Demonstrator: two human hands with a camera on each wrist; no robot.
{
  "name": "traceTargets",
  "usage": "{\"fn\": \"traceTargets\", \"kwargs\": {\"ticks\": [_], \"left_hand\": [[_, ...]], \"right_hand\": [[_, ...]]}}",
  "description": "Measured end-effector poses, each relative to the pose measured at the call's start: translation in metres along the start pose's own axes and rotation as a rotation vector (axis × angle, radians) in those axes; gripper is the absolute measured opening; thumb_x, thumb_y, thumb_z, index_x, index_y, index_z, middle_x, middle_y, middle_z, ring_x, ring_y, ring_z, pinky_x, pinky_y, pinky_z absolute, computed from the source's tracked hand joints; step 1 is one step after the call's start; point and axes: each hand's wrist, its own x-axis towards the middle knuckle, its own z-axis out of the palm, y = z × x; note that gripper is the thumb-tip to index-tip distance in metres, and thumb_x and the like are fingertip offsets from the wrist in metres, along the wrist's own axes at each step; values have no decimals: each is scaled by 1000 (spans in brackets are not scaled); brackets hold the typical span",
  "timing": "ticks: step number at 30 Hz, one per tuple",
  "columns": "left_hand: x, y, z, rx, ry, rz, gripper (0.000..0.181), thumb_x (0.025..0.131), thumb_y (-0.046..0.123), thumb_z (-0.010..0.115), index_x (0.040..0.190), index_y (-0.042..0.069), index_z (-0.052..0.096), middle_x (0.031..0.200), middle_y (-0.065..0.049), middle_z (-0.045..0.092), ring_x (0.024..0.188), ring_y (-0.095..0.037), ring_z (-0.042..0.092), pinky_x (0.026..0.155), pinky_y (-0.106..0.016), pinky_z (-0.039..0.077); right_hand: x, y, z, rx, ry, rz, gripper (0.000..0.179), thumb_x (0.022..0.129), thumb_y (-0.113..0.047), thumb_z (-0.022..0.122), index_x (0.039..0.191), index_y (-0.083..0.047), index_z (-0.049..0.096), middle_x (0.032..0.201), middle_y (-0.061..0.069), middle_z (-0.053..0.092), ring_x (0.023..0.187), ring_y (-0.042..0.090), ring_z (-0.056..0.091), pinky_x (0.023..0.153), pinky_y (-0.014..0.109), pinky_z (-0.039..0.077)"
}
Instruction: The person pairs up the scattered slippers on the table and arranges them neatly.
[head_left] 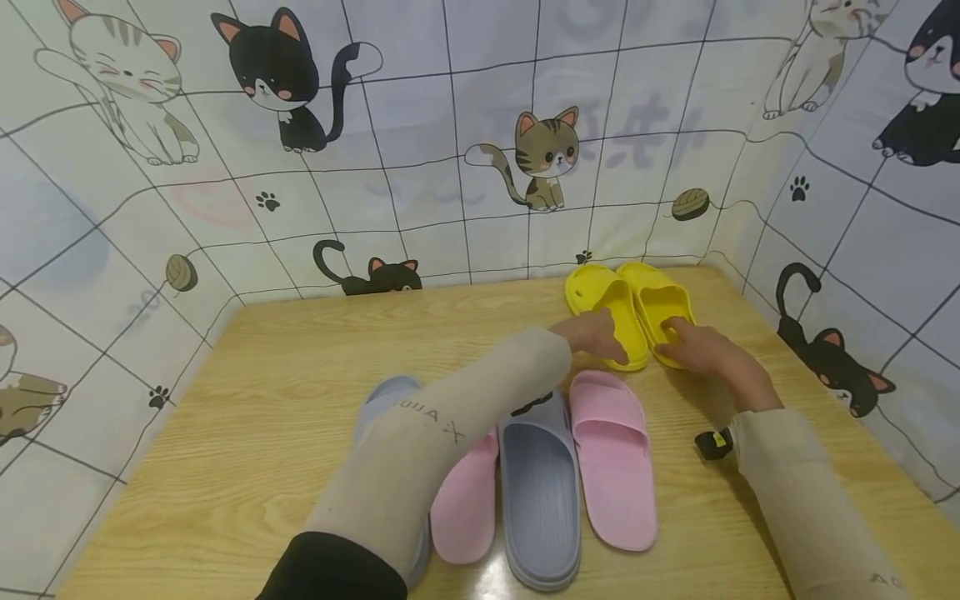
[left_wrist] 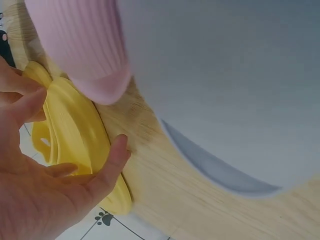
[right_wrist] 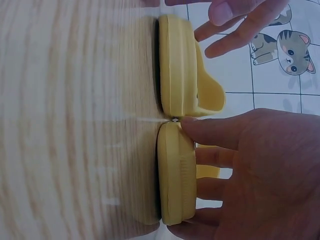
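A pair of yellow clogs stands side by side on the wooden surface in the head view, the left clog [head_left: 596, 287] and the right clog [head_left: 660, 296], toes toward the back wall. Over the left one my left hand [head_left: 596, 333] spreads its fingers [left_wrist: 117, 155]; in the right wrist view they appear slightly above its rim. My right hand [head_left: 701, 346] grips the heel end of the right clog. Seen from the right wrist, its thumb lies at the gap between the clogs, while the other fingers [right_wrist: 212, 187] reach across to the outer side.
Nearer me are a pink slipper [head_left: 615, 467], a grey slipper [head_left: 540, 500], another pink slipper [head_left: 467, 508] and another grey one [head_left: 390, 387], partly hidden by my left sleeve. A cat-patterned sheet [head_left: 420, 183] walls the back and sides of the wooden surface [head_left: 300, 375].
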Motion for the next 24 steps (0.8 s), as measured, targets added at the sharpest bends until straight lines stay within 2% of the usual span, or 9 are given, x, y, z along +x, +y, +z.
{"fn": "traceTargets", "kwargs": {"ticks": [5,9,12,15,19,24], "left_hand": [[6,5,-3,30,-51,-13,93,96,60,59,168,29,8,172,12,22,154,-4,31,124,-23,30],[13,5,-7,44,-82,-30,90,96,63,57,166,37,6,171,16,22,153,-4,33,124,-25,31],[18,-4,-9,-25,-88,5,89,95,62,60,165,43,8,170,16,27,149,-11,42,117,-30,42],[19,-16,-11,-134,-104,59,90,94,60,64,164,47,9,170,13,28,143,-21,50,106,-34,53],[15,-30,-17,-232,-145,106,93,95,56,65,165,43,4,172,6,24,145,-31,48,105,-38,55],[8,-53,-28,-296,-144,152,96,97,53,64,167,32,2,173,-1,21,147,-36,44,107,-41,54]], "right_hand": [[-1,2,0,9,3,-1,70,106,-37,50,152,12,31,150,45,35,135,65,38,111,75,33],[-1,4,0,10,8,-7,69,106,-35,50,151,13,31,150,45,35,136,65,37,112,75,32],[-2,5,-1,12,15,-8,69,105,-35,51,151,14,32,150,45,36,135,65,38,112,75,32],[-1,8,-1,8,26,-15,69,104,-34,52,150,14,33,149,45,37,134,64,39,112,75,32],[0,8,1,8,32,-17,69,104,-34,53,149,14,34,149,45,38,134,64,40,112,74,33],[0,8,-1,1,35,-20,69,104,-34,53,150,14,34,149,45,38,135,64,39,112,74,33]]}}
